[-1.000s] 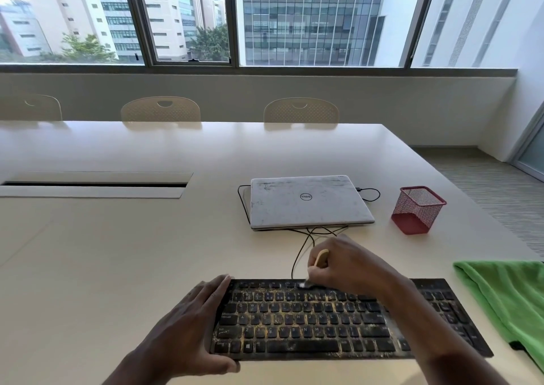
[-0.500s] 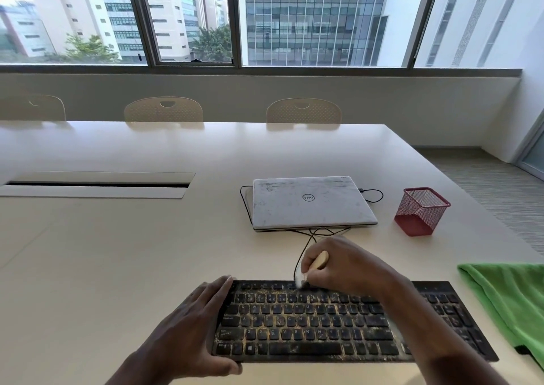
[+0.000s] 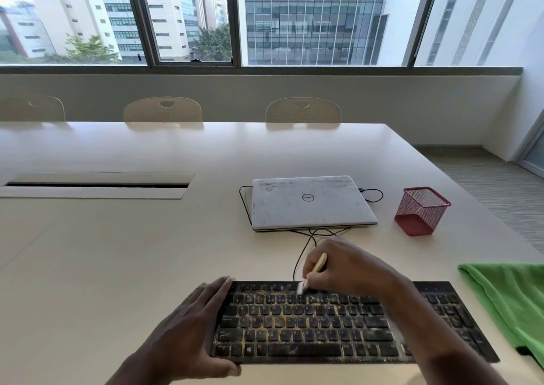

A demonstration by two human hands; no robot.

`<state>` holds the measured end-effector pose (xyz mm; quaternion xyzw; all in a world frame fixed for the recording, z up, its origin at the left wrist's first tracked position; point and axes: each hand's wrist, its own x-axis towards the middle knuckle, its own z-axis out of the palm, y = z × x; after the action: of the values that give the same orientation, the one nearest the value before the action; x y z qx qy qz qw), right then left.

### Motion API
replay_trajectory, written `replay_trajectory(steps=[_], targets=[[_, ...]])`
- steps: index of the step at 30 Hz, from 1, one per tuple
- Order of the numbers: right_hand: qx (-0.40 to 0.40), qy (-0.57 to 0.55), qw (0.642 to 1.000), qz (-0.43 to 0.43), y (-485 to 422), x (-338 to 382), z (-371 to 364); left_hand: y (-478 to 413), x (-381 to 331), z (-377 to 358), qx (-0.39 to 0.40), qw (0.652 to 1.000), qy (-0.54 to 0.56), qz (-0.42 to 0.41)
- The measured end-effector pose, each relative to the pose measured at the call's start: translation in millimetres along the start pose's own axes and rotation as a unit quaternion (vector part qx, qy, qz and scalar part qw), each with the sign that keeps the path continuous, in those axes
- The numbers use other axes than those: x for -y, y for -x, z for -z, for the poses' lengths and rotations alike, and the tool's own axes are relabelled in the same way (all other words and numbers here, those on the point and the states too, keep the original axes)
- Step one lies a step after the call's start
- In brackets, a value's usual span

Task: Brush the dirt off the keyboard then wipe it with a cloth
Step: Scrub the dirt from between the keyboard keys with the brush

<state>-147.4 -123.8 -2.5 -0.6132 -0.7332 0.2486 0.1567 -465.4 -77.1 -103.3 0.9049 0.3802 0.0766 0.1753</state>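
the right hand [image 3: 350, 269], just right of the frame's centre and low down, has its fingers curled round a small brush with a pale wooden handle [image 3: 318, 264], whose white bristles touch the top row of a black, dust-speckled computer keyboard [image 3: 323, 325]. the left hand [image 3: 188, 331], lower left of centre, lies flat with straight fingers along the keyboard's left end, the thumb against its near edge, grasping nothing. the keyboard lies across the bottom middle of the frame on a broad cream table [image 3: 117, 252]. a bright green cloth [image 3: 512, 299] lies at the right edge, just beside the keyboard's right end. above the hands a black cable [image 3: 301, 252] runs up to a closed, scuffed white laptop [image 3: 309, 205] at centre, with a red wire-mesh pen holder [image 3: 421, 211] to its right. three cream chairs [image 3: 303, 110] line the table's far side below wide windows [image 3: 323, 22].
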Motion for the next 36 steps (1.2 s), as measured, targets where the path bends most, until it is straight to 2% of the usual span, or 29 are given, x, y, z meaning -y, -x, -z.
replay_trajectory(steps=[4,8,15,19,23,25,30,36], targets=[[-0.06,-0.025,0.998,-0.006,-1.0,1.9,-1.7,-0.6,-0.8,0.7,-0.002,1.0,0.002,-0.003],[-0.033,-0.012,0.999,0.008,-2.3,3.2,-14.3,-0.4,-1.2,-0.2,-0.003,1.0,0.005,-0.003],[-0.069,-0.029,0.997,0.002,1.2,0.3,-5.1,-0.8,0.1,-0.5,-0.003,1.0,-0.002,-0.005],[-0.041,-0.011,0.999,-0.002,0.2,-3.8,-7.0,-1.1,0.7,-2.1,-0.006,1.0,-0.002,-0.008],[-0.059,-0.007,0.998,-0.013,0.7,-5.3,-3.2,-1.1,1.1,-2.5,-0.008,1.0,0.0,-0.01],[-0.065,-0.019,0.998,-0.004,1.6,-3.1,-1.1,-1.1,1.2,-3.3,-0.006,1.0,0.0,-0.011],[-0.021,-0.009,1.0,0.005,1.8,-3.4,-4.1,-0.4,0.4,-1.8,-0.005,1.0,-0.001,-0.006],[-0.038,-0.016,0.999,0.028,-0.8,2.4,-4.6,-0.4,1.3,-1.4,-0.003,1.0,-0.002,-0.002]])
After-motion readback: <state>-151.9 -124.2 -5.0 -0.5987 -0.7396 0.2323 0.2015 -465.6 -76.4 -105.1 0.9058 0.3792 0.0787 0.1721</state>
